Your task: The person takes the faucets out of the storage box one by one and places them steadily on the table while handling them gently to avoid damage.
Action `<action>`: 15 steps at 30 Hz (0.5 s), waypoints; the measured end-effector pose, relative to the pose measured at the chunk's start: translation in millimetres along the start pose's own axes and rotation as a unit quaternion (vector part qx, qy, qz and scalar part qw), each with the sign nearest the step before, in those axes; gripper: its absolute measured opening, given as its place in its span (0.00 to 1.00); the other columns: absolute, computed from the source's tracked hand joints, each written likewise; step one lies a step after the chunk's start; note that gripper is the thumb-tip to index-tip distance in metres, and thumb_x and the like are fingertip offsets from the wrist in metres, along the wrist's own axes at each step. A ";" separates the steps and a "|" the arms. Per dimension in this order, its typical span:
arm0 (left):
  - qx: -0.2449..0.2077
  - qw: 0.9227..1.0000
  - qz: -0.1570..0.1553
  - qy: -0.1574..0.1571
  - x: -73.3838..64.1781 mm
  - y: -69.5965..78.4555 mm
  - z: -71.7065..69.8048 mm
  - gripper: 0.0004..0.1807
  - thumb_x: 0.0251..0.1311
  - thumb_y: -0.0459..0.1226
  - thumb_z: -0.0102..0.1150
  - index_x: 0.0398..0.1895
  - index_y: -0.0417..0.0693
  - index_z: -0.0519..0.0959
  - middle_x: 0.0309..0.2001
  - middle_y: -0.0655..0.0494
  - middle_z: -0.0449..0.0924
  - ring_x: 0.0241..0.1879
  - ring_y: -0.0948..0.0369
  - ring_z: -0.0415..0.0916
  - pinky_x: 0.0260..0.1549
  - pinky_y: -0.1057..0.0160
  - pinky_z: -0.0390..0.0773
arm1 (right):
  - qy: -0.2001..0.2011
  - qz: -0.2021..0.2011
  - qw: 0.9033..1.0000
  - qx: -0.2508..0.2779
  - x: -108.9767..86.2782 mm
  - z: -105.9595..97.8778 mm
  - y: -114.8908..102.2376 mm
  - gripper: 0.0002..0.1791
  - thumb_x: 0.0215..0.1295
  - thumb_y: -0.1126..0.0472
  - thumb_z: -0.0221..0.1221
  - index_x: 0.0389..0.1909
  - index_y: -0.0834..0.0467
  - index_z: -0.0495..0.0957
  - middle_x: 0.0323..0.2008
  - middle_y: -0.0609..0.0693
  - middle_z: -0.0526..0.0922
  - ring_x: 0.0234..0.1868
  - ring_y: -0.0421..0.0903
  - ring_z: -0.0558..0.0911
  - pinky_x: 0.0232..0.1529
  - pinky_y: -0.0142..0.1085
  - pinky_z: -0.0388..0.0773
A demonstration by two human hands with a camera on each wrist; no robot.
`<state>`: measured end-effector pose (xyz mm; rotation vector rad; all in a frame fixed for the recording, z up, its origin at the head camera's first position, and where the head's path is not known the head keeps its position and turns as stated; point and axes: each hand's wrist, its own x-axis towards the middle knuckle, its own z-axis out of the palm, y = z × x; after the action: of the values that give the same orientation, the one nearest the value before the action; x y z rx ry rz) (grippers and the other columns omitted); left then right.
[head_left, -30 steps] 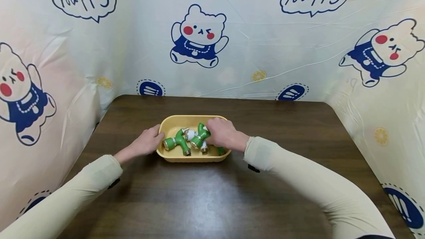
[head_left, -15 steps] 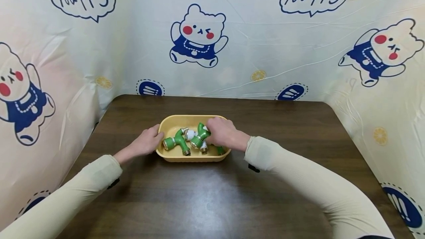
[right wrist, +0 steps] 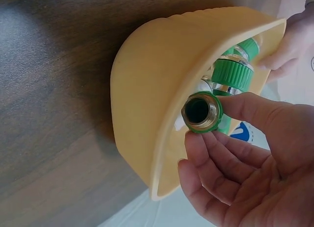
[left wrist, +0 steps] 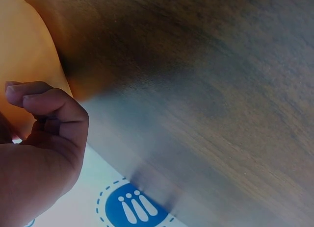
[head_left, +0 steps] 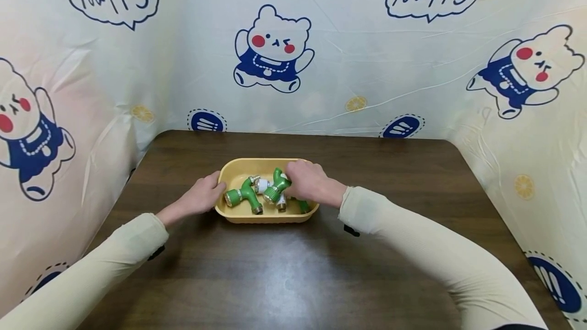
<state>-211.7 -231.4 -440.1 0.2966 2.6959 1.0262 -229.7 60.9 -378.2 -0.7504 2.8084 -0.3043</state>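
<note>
A yellow plastic tub (head_left: 267, 220) stands on the table with several pipe fittings inside. My left hand (head_left: 203, 195) grips its left end, thumb at the rim; in the left wrist view the fingers (left wrist: 68, 109) bend against the outer wall. Over the tub's right half, my right hand (head_left: 307, 182) pinches a green Y-shaped pipe fitting (head_left: 277, 187) between thumb and fingers. Its threaded brass end (right wrist: 212, 114) faces the right wrist camera. Left of it lies another green Y-shaped fitting (head_left: 246, 196). A white fitting (head_left: 263, 186) is partly hidden behind the held one.
Low in the tub's right end, a further green piece (head_left: 304, 207) shows, mostly covered by the right hand. The dark wooden table (head_left: 284, 274) extends around the tub. A patterned pale curtain (head_left: 348, 55) hangs behind the table and along both sides.
Almost nothing differs: both hands keep their places, and the green fitting stays in the right hand over the tub. The whole head view shifts very slightly.
</note>
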 end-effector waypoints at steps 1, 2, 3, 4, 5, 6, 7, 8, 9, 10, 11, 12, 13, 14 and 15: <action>0.000 1.000 0.000 -0.001 -0.2 0.2 -0.3 0.21 0.79 0.35 0.39 0.64 0.26 0.66 0.25 0.48 0.76 0.17 0.58 0.74 0.15 0.60 0.75 | 0.000 -0.001 1.000 0.000 -0.3 -0.6 -0.2 0.15 0.65 0.55 0.73 0.25 0.54 0.78 0.22 0.46 0.71 0.25 0.43 0.71 0.22 0.36 0.70; 0.000 1.000 0.002 -0.001 -0.4 0.4 -0.7 0.21 0.79 0.35 0.39 0.64 0.26 0.66 0.25 0.48 0.76 0.17 0.58 0.74 0.15 0.60 0.75 | -0.001 -0.001 1.000 0.000 -0.6 -1.1 -0.5 0.15 0.65 0.55 0.73 0.25 0.54 0.78 0.22 0.46 0.70 0.24 0.43 0.70 0.22 0.36 0.70; 0.000 1.000 0.002 -0.001 -0.3 0.4 -0.8 0.21 0.79 0.35 0.39 0.64 0.26 0.66 0.25 0.48 0.76 0.17 0.58 0.74 0.15 0.60 0.75 | -0.001 -0.001 1.000 0.000 -0.8 -1.7 -0.8 0.15 0.65 0.55 0.73 0.25 0.54 0.78 0.21 0.46 0.70 0.24 0.43 0.70 0.22 0.36 0.69; 0.000 1.000 0.003 -0.001 -0.3 0.6 -1.1 0.21 0.79 0.35 0.39 0.64 0.26 0.66 0.25 0.48 0.76 0.17 0.58 0.74 0.15 0.60 0.75 | -0.001 -0.001 1.000 0.000 -1.1 -2.2 -1.0 0.15 0.65 0.55 0.73 0.25 0.55 0.78 0.21 0.46 0.70 0.24 0.42 0.70 0.22 0.36 0.69; 0.000 1.000 0.003 0.000 -0.3 0.8 -1.2 0.20 0.79 0.35 0.39 0.63 0.26 0.66 0.25 0.48 0.76 0.17 0.58 0.74 0.15 0.60 0.75 | -0.002 0.000 1.000 0.000 -1.3 -2.8 -1.2 0.16 0.66 0.55 0.73 0.25 0.55 0.78 0.21 0.46 0.70 0.23 0.42 0.69 0.21 0.35 0.69; 0.001 1.000 0.003 -0.001 -0.2 0.9 -1.4 0.20 0.79 0.35 0.39 0.63 0.26 0.66 0.25 0.49 0.76 0.17 0.58 0.74 0.15 0.60 0.75 | -0.002 0.000 1.000 -0.001 -1.5 -3.3 -1.4 0.16 0.66 0.55 0.73 0.25 0.55 0.78 0.21 0.46 0.69 0.23 0.42 0.69 0.21 0.35 0.68; 0.002 1.000 0.004 0.000 -0.3 1.1 -1.5 0.20 0.79 0.35 0.39 0.62 0.26 0.67 0.25 0.49 0.76 0.17 0.58 0.74 0.15 0.60 0.75 | -0.003 0.000 1.000 -0.002 -1.6 -3.8 -1.4 0.16 0.66 0.55 0.73 0.24 0.55 0.78 0.21 0.45 0.69 0.23 0.42 0.69 0.21 0.35 0.68; 0.002 1.000 0.004 0.000 -0.2 1.1 -1.6 0.19 0.79 0.35 0.39 0.61 0.26 0.67 0.25 0.49 0.76 0.17 0.58 0.74 0.15 0.61 0.75 | -0.003 0.001 1.000 -0.001 -1.6 -4.2 -1.5 0.16 0.66 0.55 0.73 0.24 0.55 0.78 0.21 0.45 0.69 0.22 0.42 0.69 0.21 0.35 0.68; 0.003 1.000 0.005 0.000 -0.3 1.1 -1.7 0.19 0.79 0.35 0.39 0.61 0.27 0.67 0.25 0.49 0.76 0.17 0.58 0.74 0.15 0.61 0.75 | -0.004 0.001 1.000 -0.002 -1.6 -4.6 -1.5 0.16 0.66 0.55 0.73 0.24 0.55 0.78 0.21 0.45 0.69 0.22 0.42 0.68 0.21 0.35 0.68; 0.004 1.000 0.005 0.000 -0.5 1.2 -1.8 0.18 0.79 0.35 0.39 0.60 0.27 0.67 0.25 0.48 0.76 0.17 0.58 0.74 0.15 0.60 0.75 | -0.004 0.002 1.000 -0.001 -1.8 -5.1 -1.6 0.16 0.66 0.55 0.73 0.24 0.55 0.78 0.21 0.46 0.69 0.22 0.42 0.68 0.21 0.35 0.68; 0.004 1.000 0.004 -0.001 -0.5 1.3 -1.8 0.18 0.79 0.35 0.39 0.60 0.27 0.67 0.25 0.48 0.76 0.17 0.58 0.74 0.15 0.60 0.75 | -0.005 0.003 1.000 -0.001 -2.0 -5.4 -1.7 0.16 0.66 0.54 0.73 0.24 0.55 0.78 0.21 0.46 0.69 0.22 0.42 0.68 0.21 0.35 0.68; 0.004 1.000 0.004 -0.001 -0.6 1.2 -1.7 0.18 0.79 0.35 0.39 0.60 0.27 0.67 0.25 0.48 0.76 0.17 0.58 0.74 0.15 0.60 0.75 | -0.005 0.002 1.000 -0.001 -2.1 -5.6 -1.6 0.16 0.66 0.54 0.73 0.24 0.55 0.78 0.21 0.46 0.69 0.22 0.42 0.68 0.20 0.35 0.68; 0.004 1.000 0.004 -0.002 -0.7 1.2 -1.6 0.18 0.79 0.34 0.39 0.61 0.27 0.67 0.25 0.48 0.76 0.17 0.58 0.74 0.15 0.60 0.75 | -0.007 0.002 1.000 0.002 -2.2 -5.8 -1.4 0.16 0.66 0.54 0.73 0.23 0.55 0.79 0.21 0.45 0.69 0.21 0.42 0.69 0.20 0.34 0.68; 0.005 1.000 0.004 -0.002 -0.8 1.1 -1.6 0.19 0.79 0.34 0.39 0.61 0.27 0.67 0.25 0.48 0.76 0.17 0.58 0.74 0.15 0.60 0.75 | -0.008 0.003 1.000 0.003 -2.3 -5.9 -1.1 0.17 0.66 0.54 0.73 0.23 0.55 0.78 0.20 0.45 0.68 0.21 0.41 0.69 0.20 0.34 0.68; 0.005 1.000 0.004 -0.002 -0.8 1.1 -1.4 0.20 0.79 0.34 0.39 0.62 0.26 0.66 0.25 0.48 0.76 0.17 0.58 0.74 0.15 0.60 0.75 | -0.010 0.005 1.000 0.004 -2.4 -6.0 -0.8 0.17 0.66 0.54 0.73 0.22 0.55 0.78 0.19 0.45 0.67 0.20 0.41 0.69 0.19 0.34 0.68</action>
<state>-211.2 -231.7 -438.2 0.3096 2.6995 1.0138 -228.9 62.3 -371.9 -0.7339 2.7905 -0.3046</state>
